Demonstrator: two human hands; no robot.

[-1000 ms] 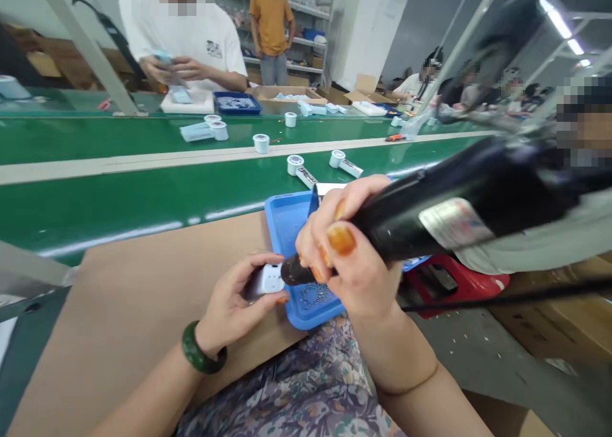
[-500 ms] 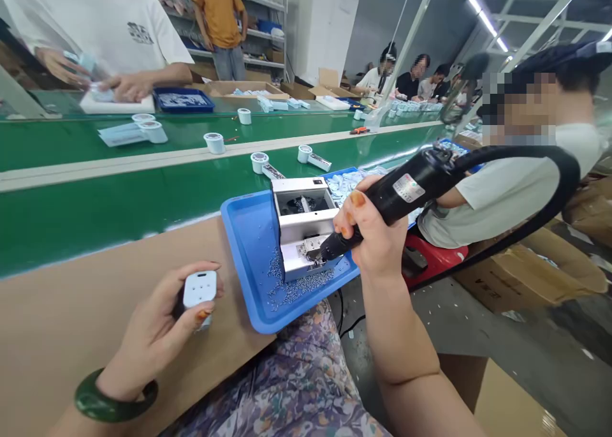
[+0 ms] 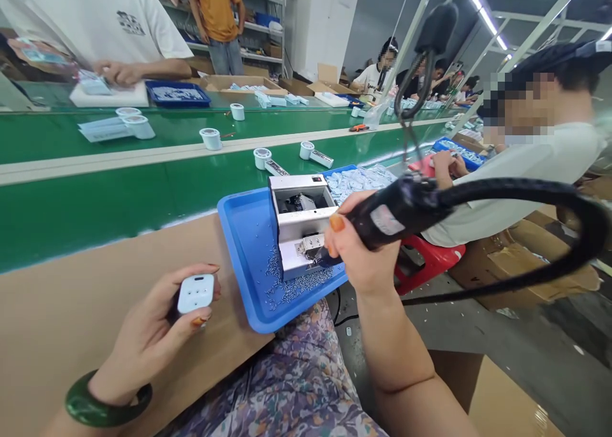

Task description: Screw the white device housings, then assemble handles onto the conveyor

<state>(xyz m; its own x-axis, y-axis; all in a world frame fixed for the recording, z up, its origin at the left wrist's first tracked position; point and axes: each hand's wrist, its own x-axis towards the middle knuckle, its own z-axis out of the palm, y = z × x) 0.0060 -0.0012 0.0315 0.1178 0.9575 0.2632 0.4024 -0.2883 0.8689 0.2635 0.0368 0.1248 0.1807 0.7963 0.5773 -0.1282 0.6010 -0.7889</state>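
Note:
My left hand [image 3: 153, 325] is closed round a small white plastic part [image 3: 195, 293] with several holes in its face, held just above the brown worktop [image 3: 71, 309]. My right hand [image 3: 356, 249] grips a black electric screwdriver [image 3: 396, 207] with a thick black cable [image 3: 526, 191]. Its tip touches the front outlet of a grey screw feeder box [image 3: 299, 223]. The feeder stands in a blue tray [image 3: 246, 245] strewn with several loose screws [image 3: 291, 290].
A green conveyor belt [image 3: 119, 188] runs across behind the worktop, carrying several white round parts [image 3: 211, 138]. A person in a white shirt works at its far side, another sits close on my right by a red stool [image 3: 430, 261]. Cardboard boxes lie on the floor at right.
A second ago the screwdriver tip was on the white part in my left hand. It then swung right to the feeder, where it stays; the left hand with the part moved left and down.

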